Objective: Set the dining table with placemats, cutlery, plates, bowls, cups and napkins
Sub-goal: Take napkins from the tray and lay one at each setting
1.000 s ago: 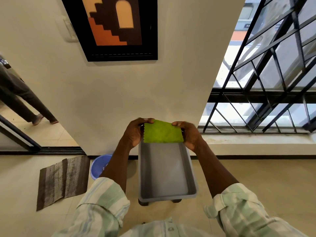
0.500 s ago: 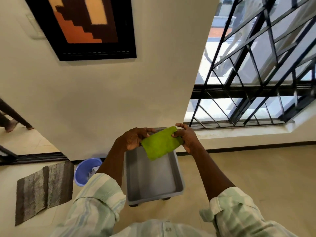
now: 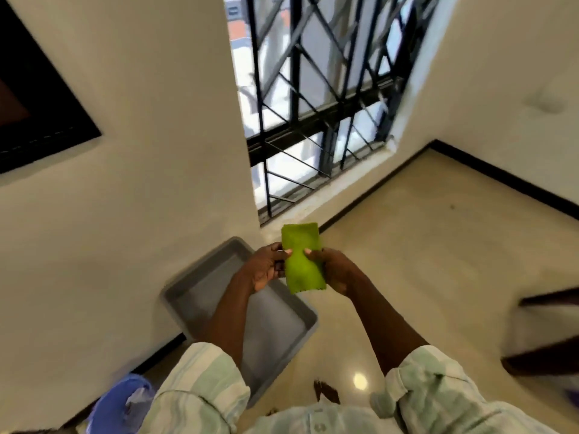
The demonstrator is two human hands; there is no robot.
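While both hands hold it out in front of the chest, the folded green napkin [image 3: 302, 261] is pinched by the left hand [image 3: 266, 267] and right hand [image 3: 336, 270] above a grey tray [image 3: 194, 289] on the floor

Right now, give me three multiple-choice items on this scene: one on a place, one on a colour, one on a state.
1. Where is the grey tray?
A. on the floor by the wall
B. on the window sill
C. hung on the wall

2. What colour is the napkin?
A. red
B. green
C. white

3. How is the napkin held?
A. by neither hand
B. by one hand only
C. by both hands

Answers: 1 A, it sits low beside the wall; 2 B, the cloth is bright green; 3 C, the left hand and right hand each pinch a side.
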